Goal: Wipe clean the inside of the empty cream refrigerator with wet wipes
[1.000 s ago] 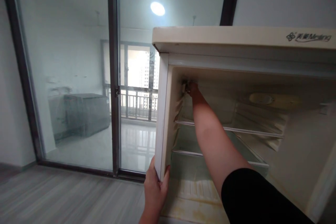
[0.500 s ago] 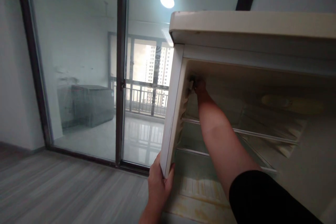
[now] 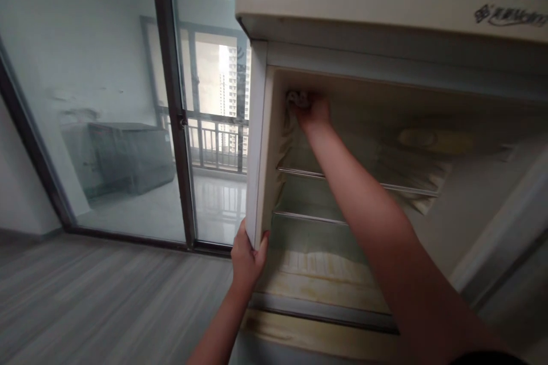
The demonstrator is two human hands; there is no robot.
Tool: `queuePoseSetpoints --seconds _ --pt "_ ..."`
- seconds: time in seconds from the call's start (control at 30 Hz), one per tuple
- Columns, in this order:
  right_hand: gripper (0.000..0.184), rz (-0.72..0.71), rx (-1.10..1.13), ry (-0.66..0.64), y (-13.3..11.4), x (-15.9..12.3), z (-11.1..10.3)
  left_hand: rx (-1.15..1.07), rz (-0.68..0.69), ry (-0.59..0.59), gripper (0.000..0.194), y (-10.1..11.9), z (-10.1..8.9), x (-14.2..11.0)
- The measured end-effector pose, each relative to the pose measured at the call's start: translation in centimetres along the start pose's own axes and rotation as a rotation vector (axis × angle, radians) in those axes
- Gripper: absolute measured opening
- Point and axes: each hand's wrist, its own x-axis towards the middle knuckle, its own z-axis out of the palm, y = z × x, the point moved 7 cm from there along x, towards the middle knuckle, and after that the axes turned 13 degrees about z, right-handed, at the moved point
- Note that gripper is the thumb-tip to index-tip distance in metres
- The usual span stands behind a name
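Note:
An old cream refrigerator [image 3: 385, 8] stands open in front of me. My left hand [image 3: 247, 256] grips the lower front edge of its left side wall [image 3: 256, 142], fingers wrapped round it. My right hand [image 3: 312, 109] reaches deep inside to the upper left corner. There it is closed on a small white thing [image 3: 296, 98] that looks like a wad of cloth, pressed against the inner wall. Two glass shelves [image 3: 355, 182] cross the compartment below my forearm. The floor of the compartment [image 3: 325, 279] is stained yellow.
A glass sliding door [image 3: 171, 125] with a dark frame stands to the left, a balcony railing behind it. Grey wood flooring [image 3: 98, 296] runs along the lower left. The refrigerator's door [image 3: 500, 239] hangs open at the right.
The view has shifted lower and nearer to the refrigerator. My right hand has moved slightly up and along the top corner with the white wad. My left hand keeps its grip on the side wall.

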Motion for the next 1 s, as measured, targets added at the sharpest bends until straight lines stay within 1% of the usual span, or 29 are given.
queuePoseSetpoints --seconds 0.1,0.23,0.33,0.43,0.5,0.57,0.63,0.7,0.73,0.87,1.0 --pt "0.021 0.083 0.142 0.004 -0.9 -2.0 0.6 0.003 -0.025 0.000 0.062 0.0 -0.1 0.2" --pt "0.020 0.165 0.310 -0.003 -2.2 -4.4 0.2 0.026 -0.036 -0.008 0.066 0.0 0.0 0.4" --pt "0.021 0.140 0.326 -0.029 -4.3 -6.7 -0.6 0.034 -0.032 -0.005 0.068 -0.1 0.0 0.5" --pt "0.022 0.122 0.379 -0.059 -6.8 -10.0 -1.8 0.032 -0.034 -0.002 0.066 0.0 0.0 0.6" --pt "0.021 0.133 0.437 -0.076 -8.0 -11.9 -2.7 0.033 -0.037 -0.005 0.065 0.0 0.0 0.7" --pt "0.020 0.116 0.461 -0.117 -8.7 -13.0 -3.5 0.042 -0.049 -0.010 0.065 0.0 -0.1 0.8" --pt "0.017 0.062 0.426 -0.167 -9.1 -13.1 -4.1 0.048 -0.067 -0.013 0.066 0.0 -0.1 0.8" --pt "0.014 0.013 0.378 -0.178 -9.1 -12.5 -4.7 0.052 -0.084 -0.014 0.067 -0.1 -0.1 0.8" --pt "0.015 0.009 0.368 -0.157 -9.0 -11.9 -5.1 0.053 -0.089 -0.013 0.067 -0.1 -0.1 0.8" --pt "0.022 0.064 0.383 0.002 -8.0 -9.5 -6.9 0.043 -0.102 -0.022 0.068 -0.1 0.0 0.8" --pt "0.026 0.045 0.362 0.112 -7.0 -6.7 -9.0 0.046 -0.100 -0.027 0.068 -0.1 0.0 0.8"
